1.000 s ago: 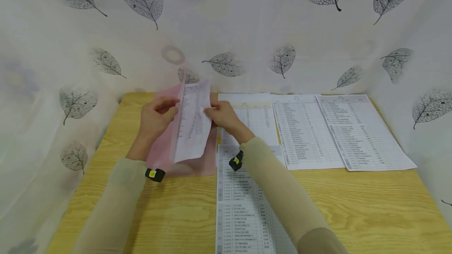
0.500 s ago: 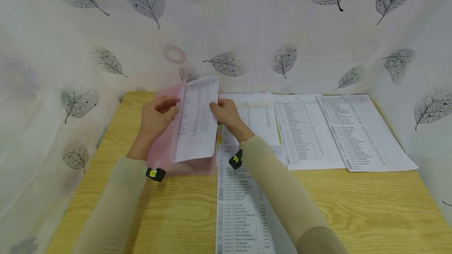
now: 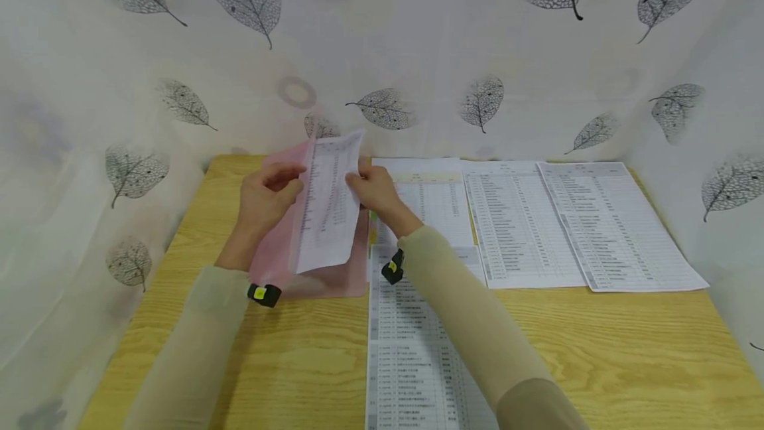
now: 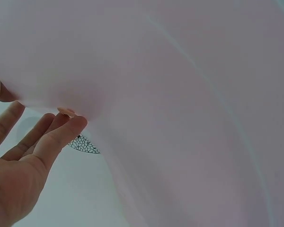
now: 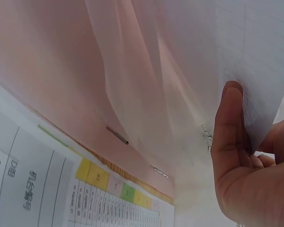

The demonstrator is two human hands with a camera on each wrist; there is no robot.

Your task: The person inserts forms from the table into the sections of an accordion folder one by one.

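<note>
A pink translucent folder (image 3: 331,284) lies at the table's left rear, its cover raised. My left hand (image 3: 265,201) pinches the edge of that cover; in the left wrist view, thumb and fingertips meet at the pink sheet (image 4: 170,123). Between the hands, a white printed sheet (image 3: 328,211) stands tilted up inside the folder. Its right edge is pinched by my right hand (image 3: 379,192), thumb in front and fingers behind. Close up in the right wrist view, the thumb presses the paper (image 5: 260,52). Two thin metal prongs (image 5: 117,135) show on the pink folder there.
Right of the folder lies a printed sheet (image 3: 426,198) with coloured cells. A longer list (image 3: 412,350) reaches toward the front edge. Further right, two printed sheets (image 3: 519,231) overlap on the wooden table (image 3: 627,337). A leaf-patterned curtain (image 3: 418,32) hangs behind.
The white sheet's free edge swung right and flattened, then came back left and more upright with my right hand. My left hand stays at the cover.
</note>
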